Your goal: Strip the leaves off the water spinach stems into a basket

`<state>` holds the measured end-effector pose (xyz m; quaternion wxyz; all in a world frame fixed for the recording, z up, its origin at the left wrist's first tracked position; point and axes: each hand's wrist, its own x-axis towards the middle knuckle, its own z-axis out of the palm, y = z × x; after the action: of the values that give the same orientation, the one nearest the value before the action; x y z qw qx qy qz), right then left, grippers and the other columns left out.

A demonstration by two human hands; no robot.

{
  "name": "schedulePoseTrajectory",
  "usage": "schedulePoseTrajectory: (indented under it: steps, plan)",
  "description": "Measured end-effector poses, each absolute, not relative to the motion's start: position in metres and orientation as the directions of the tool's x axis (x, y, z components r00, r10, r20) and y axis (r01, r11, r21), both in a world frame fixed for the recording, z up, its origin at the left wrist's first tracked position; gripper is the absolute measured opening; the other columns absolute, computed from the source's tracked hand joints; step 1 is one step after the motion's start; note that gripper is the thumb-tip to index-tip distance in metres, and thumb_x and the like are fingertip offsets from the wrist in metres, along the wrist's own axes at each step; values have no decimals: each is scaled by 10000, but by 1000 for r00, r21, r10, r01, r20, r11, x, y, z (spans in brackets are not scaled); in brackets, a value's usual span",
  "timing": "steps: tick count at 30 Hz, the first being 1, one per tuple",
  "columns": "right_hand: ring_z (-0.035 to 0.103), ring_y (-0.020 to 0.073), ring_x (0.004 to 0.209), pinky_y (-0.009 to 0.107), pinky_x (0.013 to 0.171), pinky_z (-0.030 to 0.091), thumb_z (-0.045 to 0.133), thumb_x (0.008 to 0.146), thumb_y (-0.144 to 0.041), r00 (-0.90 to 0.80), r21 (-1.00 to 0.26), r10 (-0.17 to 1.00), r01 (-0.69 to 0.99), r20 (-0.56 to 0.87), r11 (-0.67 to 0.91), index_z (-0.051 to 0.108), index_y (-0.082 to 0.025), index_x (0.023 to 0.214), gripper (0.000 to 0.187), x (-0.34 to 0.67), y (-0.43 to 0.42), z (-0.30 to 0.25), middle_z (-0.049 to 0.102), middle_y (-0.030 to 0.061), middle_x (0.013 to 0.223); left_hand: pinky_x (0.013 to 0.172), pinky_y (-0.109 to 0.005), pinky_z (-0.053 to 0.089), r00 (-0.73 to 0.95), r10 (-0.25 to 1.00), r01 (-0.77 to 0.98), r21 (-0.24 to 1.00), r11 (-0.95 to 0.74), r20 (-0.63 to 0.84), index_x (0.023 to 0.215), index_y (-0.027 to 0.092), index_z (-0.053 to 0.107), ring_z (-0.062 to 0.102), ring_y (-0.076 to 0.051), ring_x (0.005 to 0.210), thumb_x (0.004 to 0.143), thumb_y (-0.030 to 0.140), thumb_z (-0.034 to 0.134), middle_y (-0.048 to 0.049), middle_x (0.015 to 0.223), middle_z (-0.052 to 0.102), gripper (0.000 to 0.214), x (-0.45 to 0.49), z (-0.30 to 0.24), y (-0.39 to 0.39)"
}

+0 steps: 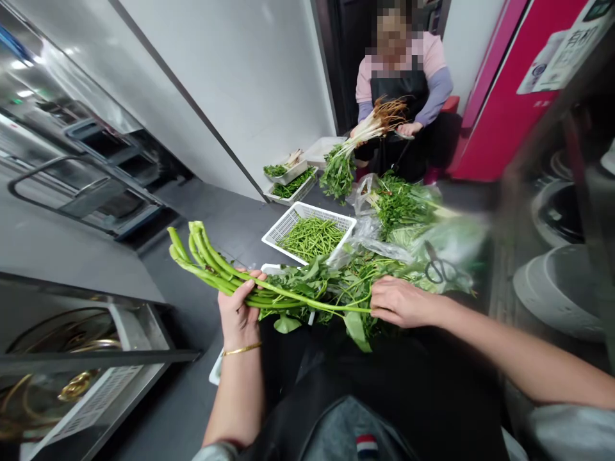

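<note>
Before apron (432, 390): left hand (243, 306) holds one stem bunch (211, 266), right hand (401, 302) one stem (336, 307).

On the pink cabinet (500, 128), a white label (560, 61) seems to read 有机 (the white marks (542, 104) below are too small to read).

You worked in cool, moderate light, with bright glare spots at the blurred upper left. Your black apron (432, 384) sank into deep shadow. The green stems (216, 276) looked fairly crisp, while the white bucket (552, 294) smeared and stretched toward the right edge. Pixelation masked the co-worker's (401, 89) head.
</note>
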<state>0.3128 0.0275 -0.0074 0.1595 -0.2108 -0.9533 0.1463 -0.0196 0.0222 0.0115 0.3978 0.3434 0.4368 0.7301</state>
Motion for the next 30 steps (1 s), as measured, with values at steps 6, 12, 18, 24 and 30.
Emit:
schedulePoseTrajectory:
  steps: [6, 12, 18, 24, 30]
  plan:
    - [453, 125, 562, 286, 630, 368, 527, 683, -178, -339, -754, 901, 507, 271, 418, 533, -173, 518, 165, 294, 45, -50, 520, 10, 582, 546, -214, 479, -441, 876, -254, 908, -333, 198, 831, 151, 577, 610, -125, 595, 594, 80, 692, -12, 694, 640, 273, -3, 19, 6]
    - [440, 113, 434, 266, 495, 400, 499, 757, -461, 210, -981, 978, -189, -6, 34, 476, -209, 575, 311, 326, 80, -54, 476, -29, 486, 527, -207, 456, -458, 861, -254, 895, -366, 222, 818, 153, 570, 592, -122, 600, 604, 74, 681, -5, 669, 613, 253, 7, 21, -3]
    - [474, 123, 551, 246, 520, 345, 608, 793, -403, -340, -702, 850, 481, 403, 525, 622, -182, 850, 229, 304, 62, -11, 564, 16, 671, 551, -246, 475, -393, 888, -250, 901, -354, 240, 805, 157, 574, 578, -123, 572, 614, 107, 687, -7, 667, 611, 228, 10, 18, -1]
    - [468, 94, 555, 229, 529, 320, 517, 861, -274, -823, -562, 545, 378, 160, 736, 648, -148, 677, 259, 272, 67, -12, 560, 28, 670, 547, -224, 477, -398, 908, -366, 886, -285, 128, 795, 153, 567, 579, -108, 568, 597, 90, 694, 0, 674, 608, 243, 7, 7, 2]
    - [243, 49, 408, 215, 378, 187, 584, 753, -503, -240, -993, 964, -62, 115, 103, 611, -173, 689, 337, 297, 72, -51, 523, -20, 572, 566, -228, 493, -322, 943, -512, 853, -100, -83, 842, 155, 567, 628, -135, 624, 599, 97, 694, -15, 718, 650, 281, 40, -12, 6]
